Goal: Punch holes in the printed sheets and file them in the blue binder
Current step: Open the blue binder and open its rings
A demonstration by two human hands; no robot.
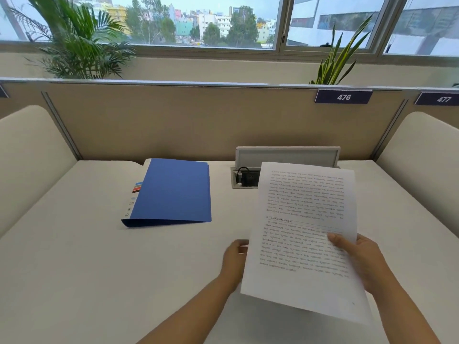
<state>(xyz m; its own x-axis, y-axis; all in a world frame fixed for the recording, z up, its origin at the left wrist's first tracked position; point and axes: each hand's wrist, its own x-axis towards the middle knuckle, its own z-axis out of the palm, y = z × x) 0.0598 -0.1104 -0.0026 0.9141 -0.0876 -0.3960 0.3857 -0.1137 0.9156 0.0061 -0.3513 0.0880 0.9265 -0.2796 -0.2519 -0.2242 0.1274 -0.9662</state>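
Note:
The printed sheets (pixel 300 219), white pages covered in black text, are held up above the desk at the right, tilted toward me. My right hand (pixel 360 261) grips their right edge with the thumb on the front. My left hand (pixel 234 259) holds the left edge, its fingers mostly hidden behind the paper. The blue binder (pixel 173 192) lies closed and flat on the white desk (pixel 87 256) to the left of the sheets, its labelled spine facing left. No hole punch is visible.
An open cable box (pixel 244 177) with a raised grey lid (pixel 288 156) sits at the back of the desk, partly behind the sheets. A beige partition (pixel 186 120) walls the desk's far edge, with rounded side dividers left and right. Plants stand behind it.

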